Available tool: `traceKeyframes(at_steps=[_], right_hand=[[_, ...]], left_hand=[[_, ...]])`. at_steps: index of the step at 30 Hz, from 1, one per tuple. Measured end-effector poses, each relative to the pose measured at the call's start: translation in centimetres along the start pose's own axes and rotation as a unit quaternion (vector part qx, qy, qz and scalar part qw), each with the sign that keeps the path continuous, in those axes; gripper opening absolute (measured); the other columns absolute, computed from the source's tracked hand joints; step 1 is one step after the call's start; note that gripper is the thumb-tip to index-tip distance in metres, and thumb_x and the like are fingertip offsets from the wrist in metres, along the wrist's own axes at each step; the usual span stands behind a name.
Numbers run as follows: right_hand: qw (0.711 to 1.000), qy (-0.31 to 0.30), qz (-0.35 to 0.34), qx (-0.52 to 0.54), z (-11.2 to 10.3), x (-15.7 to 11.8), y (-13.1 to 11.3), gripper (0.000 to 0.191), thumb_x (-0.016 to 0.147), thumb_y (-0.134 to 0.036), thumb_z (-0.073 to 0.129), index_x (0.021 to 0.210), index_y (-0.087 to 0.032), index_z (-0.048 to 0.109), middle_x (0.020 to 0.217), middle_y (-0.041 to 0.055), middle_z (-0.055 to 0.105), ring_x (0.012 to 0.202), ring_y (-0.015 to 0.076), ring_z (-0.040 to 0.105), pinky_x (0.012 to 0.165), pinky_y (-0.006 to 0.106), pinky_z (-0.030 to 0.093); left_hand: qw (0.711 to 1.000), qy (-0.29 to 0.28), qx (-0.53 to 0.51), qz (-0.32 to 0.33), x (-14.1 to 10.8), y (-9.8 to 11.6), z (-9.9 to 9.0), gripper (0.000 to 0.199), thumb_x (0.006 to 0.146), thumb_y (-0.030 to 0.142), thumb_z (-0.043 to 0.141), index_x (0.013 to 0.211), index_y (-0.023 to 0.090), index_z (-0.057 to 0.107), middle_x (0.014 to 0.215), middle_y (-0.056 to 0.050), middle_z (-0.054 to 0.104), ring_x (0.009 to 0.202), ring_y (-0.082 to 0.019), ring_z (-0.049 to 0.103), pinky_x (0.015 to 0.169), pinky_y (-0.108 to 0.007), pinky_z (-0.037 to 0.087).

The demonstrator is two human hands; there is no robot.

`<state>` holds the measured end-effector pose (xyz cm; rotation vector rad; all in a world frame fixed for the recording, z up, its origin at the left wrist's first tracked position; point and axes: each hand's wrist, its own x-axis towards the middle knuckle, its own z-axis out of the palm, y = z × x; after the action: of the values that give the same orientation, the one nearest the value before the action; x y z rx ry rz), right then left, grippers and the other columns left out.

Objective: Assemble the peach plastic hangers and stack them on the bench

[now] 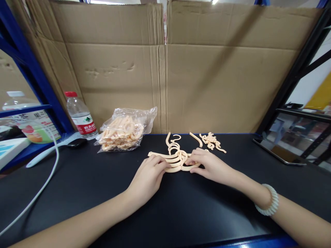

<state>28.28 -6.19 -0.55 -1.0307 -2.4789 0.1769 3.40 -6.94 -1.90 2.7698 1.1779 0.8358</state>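
Observation:
Several peach-coloured clothes hangers (173, 160) lie overlapped on the black table, their arms spread to both sides and curved hooks toward the back. My left hand (151, 172) is closed at the left arm of the front hanger, fingertips pinching it. On the other side, my right hand (207, 163) has its thumb and fingers closed round the right arm of the same hanger. Just behind, a hanger arm piece (169, 139) and a loose hook (176, 137) rest on the table. The fingers partly hide the hanger arms.
A curved loose piece (196, 139) and a heap of small peach pieces (213, 141) lie at the back right. A clear bag of peach parts (124, 132), a water bottle (82, 117), a brush (51, 148) and a white cable (53, 165) are left. A phone-like slab (279, 153) lies right.

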Motion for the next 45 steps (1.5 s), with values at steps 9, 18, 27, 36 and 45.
traceKeyframes(at_steps=[9,18,27,36,45], right_hand=[[1.0,0.023,0.014,0.001,0.1,0.1,0.2,0.016,0.078,-0.01,0.069,0.091,-0.019,0.066,0.085,0.0033,0.061,0.082,0.0184,0.054,0.075,0.031,0.043],[0.995,0.093,0.012,0.023,-0.2,0.1,0.1,0.008,0.086,-0.018,0.061,0.09,-0.019,0.067,0.08,0.0035,0.06,0.077,0.0178,0.053,0.071,0.031,0.042],[0.994,0.098,0.029,0.033,-0.1,0.2,0.0,0.009,0.084,-0.015,0.06,0.087,-0.019,0.068,0.076,0.0021,0.061,0.074,0.0168,0.053,0.069,0.029,0.041],[0.993,0.114,0.035,0.017,-0.3,0.4,0.1,0.009,0.085,-0.016,0.058,0.083,-0.019,0.067,0.072,0.0016,0.06,0.071,0.0164,0.053,0.067,0.029,0.041],[0.995,0.046,0.046,-0.069,-0.5,6.0,2.5,0.019,0.078,-0.003,0.057,0.084,-0.017,0.068,0.077,0.0014,0.065,0.073,0.0141,0.059,0.071,0.024,0.043]], left_hand=[[0.999,0.001,0.038,-0.028,-0.1,-0.4,-0.3,0.027,0.084,0.003,0.049,0.095,0.022,0.064,0.101,-0.003,0.065,0.098,-0.022,0.056,0.081,-0.038,0.044],[0.995,0.05,-0.074,-0.048,-0.2,0.1,-0.4,0.018,0.079,0.008,0.054,0.087,0.021,0.064,0.097,-0.002,0.065,0.094,-0.02,0.059,0.081,-0.033,0.045],[0.992,0.063,-0.098,-0.049,-0.2,0.3,-0.5,0.017,0.081,0.011,0.051,0.086,0.022,0.064,0.095,-0.002,0.065,0.092,-0.019,0.06,0.082,-0.033,0.045],[0.992,0.042,-0.104,-0.056,0.1,-0.5,-0.7,0.022,0.078,0.01,0.05,0.092,0.021,0.063,0.098,-0.003,0.064,0.093,-0.019,0.06,0.082,-0.032,0.046],[0.989,-0.019,-0.025,-0.141,5.2,-1.7,-1.0,0.016,0.079,0.012,0.053,0.088,0.018,0.064,0.088,-0.002,0.066,0.082,-0.015,0.063,0.074,-0.024,0.047]])
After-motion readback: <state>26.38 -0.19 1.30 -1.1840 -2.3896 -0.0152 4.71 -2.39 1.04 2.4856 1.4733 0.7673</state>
